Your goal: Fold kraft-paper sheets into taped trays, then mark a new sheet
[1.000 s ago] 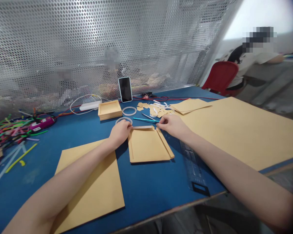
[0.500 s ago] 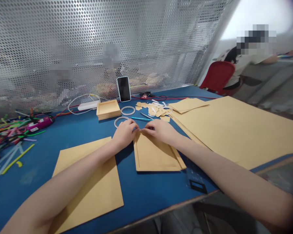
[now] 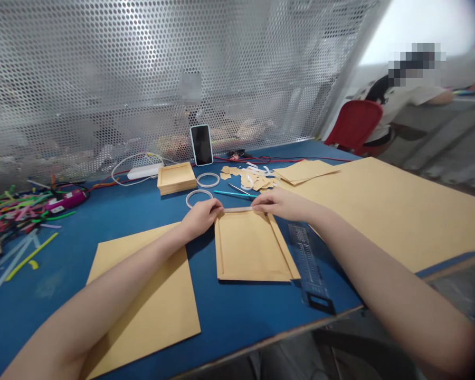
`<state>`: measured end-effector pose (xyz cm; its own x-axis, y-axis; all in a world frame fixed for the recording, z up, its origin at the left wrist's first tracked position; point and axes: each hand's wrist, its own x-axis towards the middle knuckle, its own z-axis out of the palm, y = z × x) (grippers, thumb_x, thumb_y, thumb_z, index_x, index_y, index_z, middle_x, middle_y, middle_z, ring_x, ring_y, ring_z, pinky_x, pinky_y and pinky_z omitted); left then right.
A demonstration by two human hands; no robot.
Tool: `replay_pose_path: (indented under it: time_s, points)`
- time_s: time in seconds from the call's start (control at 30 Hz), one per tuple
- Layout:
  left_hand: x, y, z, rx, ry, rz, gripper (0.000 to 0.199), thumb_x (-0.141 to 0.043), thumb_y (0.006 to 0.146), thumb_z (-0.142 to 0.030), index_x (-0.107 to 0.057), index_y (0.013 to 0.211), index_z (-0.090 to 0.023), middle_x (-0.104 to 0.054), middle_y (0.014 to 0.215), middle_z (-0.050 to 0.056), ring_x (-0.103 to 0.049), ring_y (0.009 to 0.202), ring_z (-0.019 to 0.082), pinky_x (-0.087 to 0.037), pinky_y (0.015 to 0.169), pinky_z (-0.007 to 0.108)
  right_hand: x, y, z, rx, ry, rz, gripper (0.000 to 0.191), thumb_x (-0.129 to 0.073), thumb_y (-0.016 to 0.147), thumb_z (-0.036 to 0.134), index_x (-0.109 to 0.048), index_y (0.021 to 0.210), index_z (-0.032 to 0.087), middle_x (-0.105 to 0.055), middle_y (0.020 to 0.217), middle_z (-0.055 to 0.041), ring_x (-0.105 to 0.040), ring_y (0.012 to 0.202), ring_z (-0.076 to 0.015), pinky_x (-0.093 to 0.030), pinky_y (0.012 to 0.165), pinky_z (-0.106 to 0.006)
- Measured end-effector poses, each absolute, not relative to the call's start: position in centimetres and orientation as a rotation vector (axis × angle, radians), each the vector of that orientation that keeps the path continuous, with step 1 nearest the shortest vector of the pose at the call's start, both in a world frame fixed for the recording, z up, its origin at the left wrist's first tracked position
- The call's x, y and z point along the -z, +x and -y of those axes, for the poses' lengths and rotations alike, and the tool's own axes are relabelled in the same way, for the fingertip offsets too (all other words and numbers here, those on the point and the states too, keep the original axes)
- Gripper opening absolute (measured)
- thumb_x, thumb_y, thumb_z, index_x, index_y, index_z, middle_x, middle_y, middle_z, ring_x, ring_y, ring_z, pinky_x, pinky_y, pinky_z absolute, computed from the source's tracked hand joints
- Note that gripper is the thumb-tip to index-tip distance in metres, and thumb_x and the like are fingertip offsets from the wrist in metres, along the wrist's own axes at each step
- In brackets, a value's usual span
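Observation:
A folded sheet of brown kraft paper (image 3: 248, 248) lies in front of me, its side edges creased upward. Along its far edge runs a pale strip (image 3: 238, 209) that looks like double-sided tape. My left hand (image 3: 202, 216) is closed in a pinch at the far left corner of the paper. At the far right corner, my right hand (image 3: 281, 205) has fingers and thumb pressed together on the paper's edge, by the strip's right end. What lies right under the fingertips is hidden.
A flat kraft sheet (image 3: 146, 301) lies under my left forearm, and a large one (image 3: 404, 211) at right. Around are a clear ruler (image 3: 311, 264), tape rolls (image 3: 199, 198), a blue pen (image 3: 233, 194), paper scraps (image 3: 257, 179), a paper box stack (image 3: 177, 179) and a phone (image 3: 201, 145).
My right hand has slid right along the paper's far edge, away from my left hand, and the pale strip between them now shows. More of the ruler is uncovered. My left hand has barely moved.

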<state>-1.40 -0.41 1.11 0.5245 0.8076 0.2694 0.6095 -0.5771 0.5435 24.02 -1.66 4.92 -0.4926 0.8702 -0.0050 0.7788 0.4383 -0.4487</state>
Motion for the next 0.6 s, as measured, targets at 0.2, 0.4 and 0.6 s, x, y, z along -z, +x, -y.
replay_pose_path:
  time_s: [0.2, 0.4, 0.6]
  points:
    - [-0.8, -1.3, 0.6, -0.734, 2.300, -1.061, 0.015, -0.051, 0.089, -0.022, -0.065, 0.092, -0.018, -0.070, 0.090, 0.003, -0.063, 0.084, 0.018, -0.047, 0.077, 0.026, -5.1, 25.5, 1.3, -0.748, -1.415, 2.470, 0.033, -0.050, 0.082, 0.038, -0.072, 0.092, 0.016, -0.071, 0.088, -0.0050, -0.061, 0.079, -0.0191, -0.045, 0.072, -0.028]
    - [-0.5, -1.0, 1.0, -0.761, 2.204, -1.003, 0.018, -0.052, 0.088, -0.023, -0.063, 0.100, -0.017, -0.069, 0.083, 0.002, -0.063, 0.078, 0.017, -0.048, 0.073, 0.027, -4.8, 24.4, 1.9, -0.699, -1.432, 2.380, 0.027, -0.054, 0.080, 0.035, -0.072, 0.092, 0.020, -0.072, 0.085, -0.0037, -0.062, 0.076, -0.0191, -0.046, 0.066, -0.028]
    - [-0.4, -0.8, 1.1, -0.798, 2.109, -0.964, 0.018, -0.056, 0.087, -0.027, -0.062, 0.101, -0.016, -0.069, 0.082, 0.002, -0.064, 0.077, 0.016, -0.049, 0.072, 0.026, -4.7, 21.5, 2.4, -0.494, -1.437, 2.437, 0.022, -0.055, 0.084, 0.034, -0.073, 0.077, 0.023, -0.072, 0.075, -0.0011, -0.061, 0.070, -0.0173, -0.041, 0.062, -0.028]
